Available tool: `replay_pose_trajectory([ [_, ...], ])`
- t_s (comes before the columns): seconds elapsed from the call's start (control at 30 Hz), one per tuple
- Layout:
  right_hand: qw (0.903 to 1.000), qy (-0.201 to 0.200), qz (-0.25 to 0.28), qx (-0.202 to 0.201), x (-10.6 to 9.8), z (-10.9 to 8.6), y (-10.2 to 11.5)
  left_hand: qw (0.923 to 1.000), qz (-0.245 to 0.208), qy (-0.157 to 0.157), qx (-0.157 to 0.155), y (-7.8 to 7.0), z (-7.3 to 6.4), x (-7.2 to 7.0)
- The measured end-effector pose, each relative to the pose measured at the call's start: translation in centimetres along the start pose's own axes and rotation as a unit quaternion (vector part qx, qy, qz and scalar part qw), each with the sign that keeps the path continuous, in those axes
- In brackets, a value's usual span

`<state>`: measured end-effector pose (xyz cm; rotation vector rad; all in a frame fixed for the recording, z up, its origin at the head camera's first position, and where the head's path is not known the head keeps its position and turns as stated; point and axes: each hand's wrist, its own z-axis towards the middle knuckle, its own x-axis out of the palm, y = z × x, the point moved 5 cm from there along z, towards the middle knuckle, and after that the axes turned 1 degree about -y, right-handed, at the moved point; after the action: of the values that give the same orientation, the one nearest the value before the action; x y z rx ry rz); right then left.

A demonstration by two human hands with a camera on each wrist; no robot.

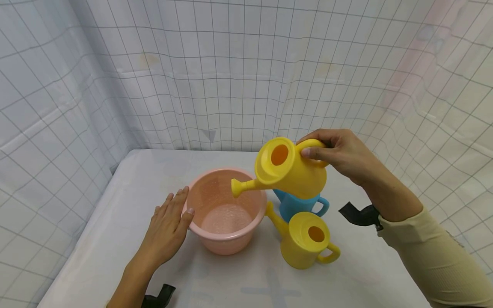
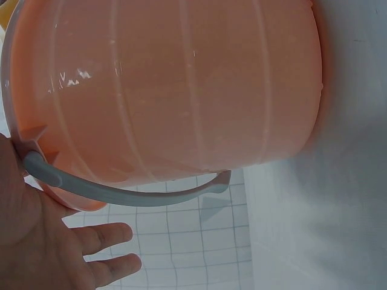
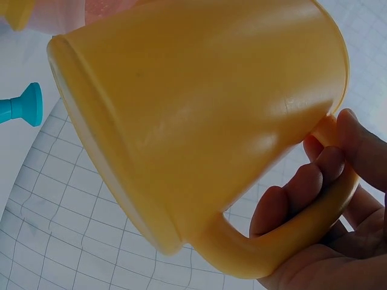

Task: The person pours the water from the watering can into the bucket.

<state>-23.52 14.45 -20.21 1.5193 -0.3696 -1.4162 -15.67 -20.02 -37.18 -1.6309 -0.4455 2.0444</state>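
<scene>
Held watering can: the yellow watering can (image 1: 304, 177) hangs tilted above the table, spout down to the left, its sprinkler head over the pink bucket's (image 1: 227, 247) mouth. The head view shows its round filling hole; the right wrist view instead shows the smooth side wall and the full handle loop.
Right hand: the right hand (image 1: 340, 152) grasps that handle. From the head, the thumb lies near the loop's upper end; only the right wrist camera shows several fingers curled through the loop.
Left hand: the left hand (image 1: 167, 229) lies against the bucket's left rim, fingers straight, clutching nothing. The left wrist view shows two fingers reaching past the wall.
Bucket: from above, a glossy, mottled bottom; whether it holds water I cannot tell. Only the left wrist view shows the grey bail handle (image 2: 133, 196) hanging outside and the raised bands round the wall.
Blue watering can: the blue watering can (image 1: 296, 208) stands partly hidden behind the held one in the head view; the right wrist view catches a teal sprinkler head (image 3: 27, 104).
Second yellow can: another yellow can (image 1: 298, 254) stands upright right of the bucket, nearer the person, spout towards the rim; contact there is unclear.
Setting: a white tabletop (image 1: 215, 286), with a pale tape cross (image 1: 273, 293) seen only from the head, before a checked curtain (image 1: 231, 85) visible in all three views.
</scene>
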Motion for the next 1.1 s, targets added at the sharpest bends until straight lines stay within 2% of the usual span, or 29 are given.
replay_pose_trajectory([
  [1.1,1.0000,-0.005,-0.001,0.003,0.25,0.28,0.17,1.0000,-0.004,0.000,0.000,0.29,0.30,0.06],
])
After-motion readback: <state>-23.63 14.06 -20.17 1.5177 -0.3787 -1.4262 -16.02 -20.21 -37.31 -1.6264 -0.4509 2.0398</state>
